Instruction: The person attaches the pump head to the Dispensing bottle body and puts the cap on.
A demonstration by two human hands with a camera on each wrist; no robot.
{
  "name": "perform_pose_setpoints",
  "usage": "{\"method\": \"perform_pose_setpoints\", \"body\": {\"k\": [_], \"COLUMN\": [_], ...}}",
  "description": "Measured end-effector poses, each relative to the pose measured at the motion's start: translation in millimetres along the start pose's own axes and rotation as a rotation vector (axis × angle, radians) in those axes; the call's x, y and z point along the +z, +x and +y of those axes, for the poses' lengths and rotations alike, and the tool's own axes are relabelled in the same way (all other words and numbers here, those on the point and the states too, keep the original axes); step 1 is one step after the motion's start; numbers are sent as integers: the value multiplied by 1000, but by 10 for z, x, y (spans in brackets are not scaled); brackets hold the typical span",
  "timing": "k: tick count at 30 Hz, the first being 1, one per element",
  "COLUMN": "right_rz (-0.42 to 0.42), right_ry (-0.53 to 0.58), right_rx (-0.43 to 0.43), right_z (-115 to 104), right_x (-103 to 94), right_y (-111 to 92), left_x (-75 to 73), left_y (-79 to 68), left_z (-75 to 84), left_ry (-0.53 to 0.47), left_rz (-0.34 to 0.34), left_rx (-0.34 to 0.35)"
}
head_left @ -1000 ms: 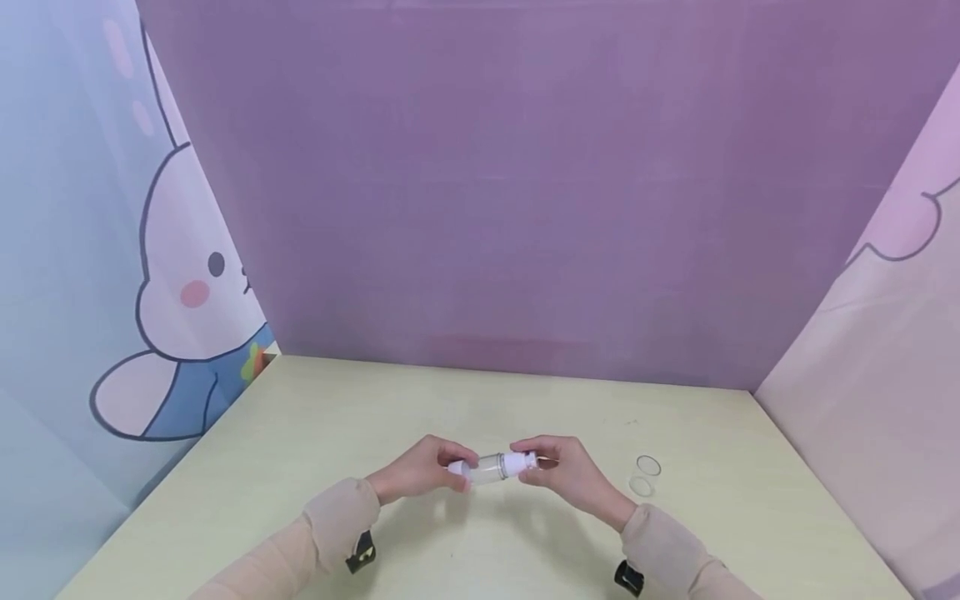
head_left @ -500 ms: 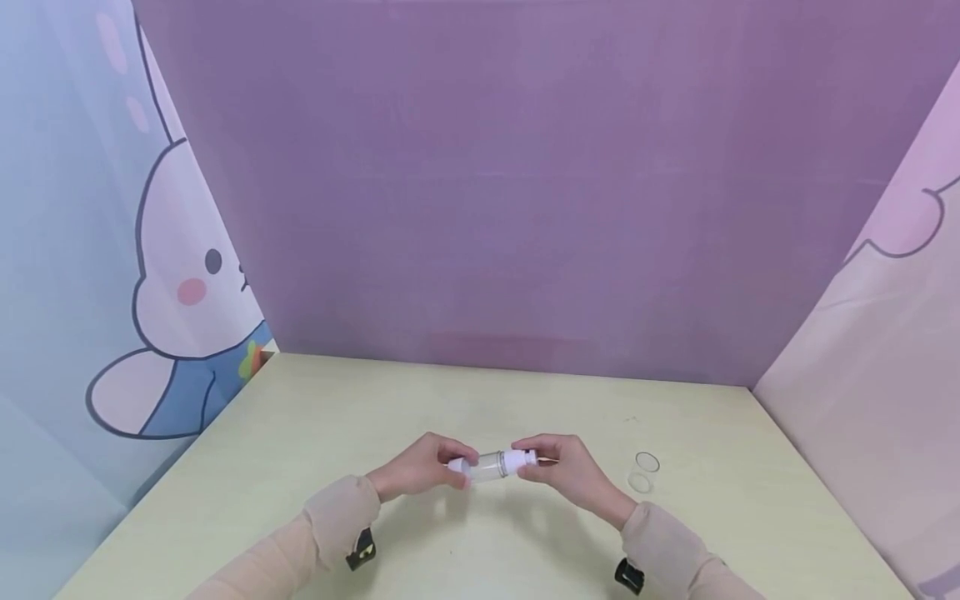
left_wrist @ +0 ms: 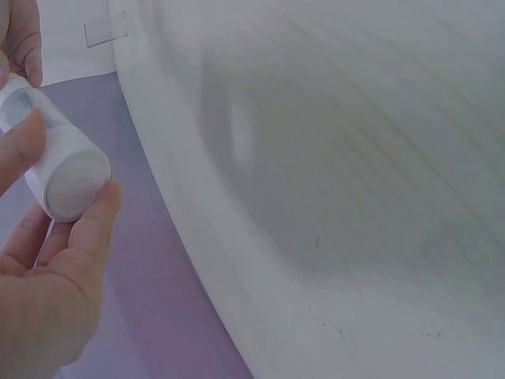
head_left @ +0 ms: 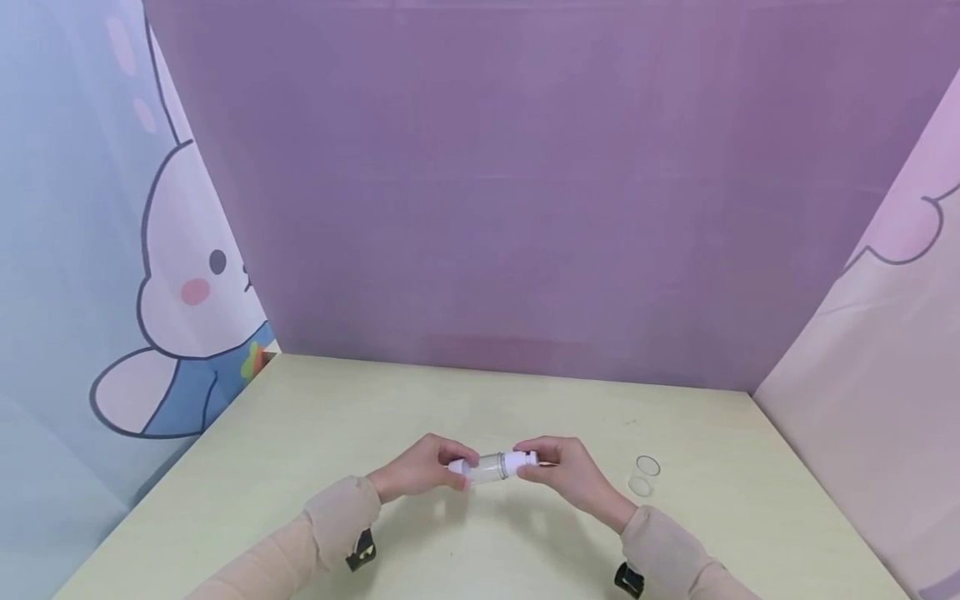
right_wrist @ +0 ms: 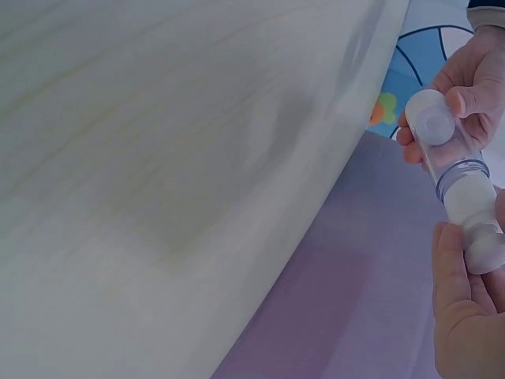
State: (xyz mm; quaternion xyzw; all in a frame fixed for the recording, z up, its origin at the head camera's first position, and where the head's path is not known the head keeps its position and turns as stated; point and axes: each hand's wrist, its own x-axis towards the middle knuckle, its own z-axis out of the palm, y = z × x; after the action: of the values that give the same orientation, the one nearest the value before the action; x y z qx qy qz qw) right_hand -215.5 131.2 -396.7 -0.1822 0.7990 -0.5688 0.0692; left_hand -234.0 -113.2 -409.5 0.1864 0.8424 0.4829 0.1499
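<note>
A small clear bottle (head_left: 487, 468) with a white bottom and a white pump top (head_left: 519, 462) is held nearly level above the table, between both hands. The left hand (head_left: 422, 467) grips its white bottom end (left_wrist: 77, 185) between thumb and fingers. At the other end, the right hand (head_left: 567, 472) pinches the white pump top (right_wrist: 469, 201) with thumb and fingertips. Silvery rings (right_wrist: 461, 172) circle the bottle where the clear part meets the top. In the right wrist view, the clear wall shows a round white piece inside the bottom.
A clear open cylinder, perhaps a cap (head_left: 645, 476), lies on the pale table (head_left: 360, 417) to the right of the right hand. A purple cloth wall (head_left: 525, 208) rises at the table's back edge. Printed curtains (head_left: 67, 250) hang at both sides.
The right hand's fingers have shifted slightly on the pump top, and a dark spot on it now shows. The left hand and bottle have stayed almost still.
</note>
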Motion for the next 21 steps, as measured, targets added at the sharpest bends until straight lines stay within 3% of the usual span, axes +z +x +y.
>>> {"method": "perform_pose_setpoints", "body": {"k": [21], "right_rz": [21], "right_ry": [-11], "right_rx": [3], "right_z": [24], "right_x": [-19], "right_y": [-4], "left_x": [0], "left_y": [7], "left_z": [2], "left_ry": [-36], "left_rz": [-5], "left_rx": [-3]}}
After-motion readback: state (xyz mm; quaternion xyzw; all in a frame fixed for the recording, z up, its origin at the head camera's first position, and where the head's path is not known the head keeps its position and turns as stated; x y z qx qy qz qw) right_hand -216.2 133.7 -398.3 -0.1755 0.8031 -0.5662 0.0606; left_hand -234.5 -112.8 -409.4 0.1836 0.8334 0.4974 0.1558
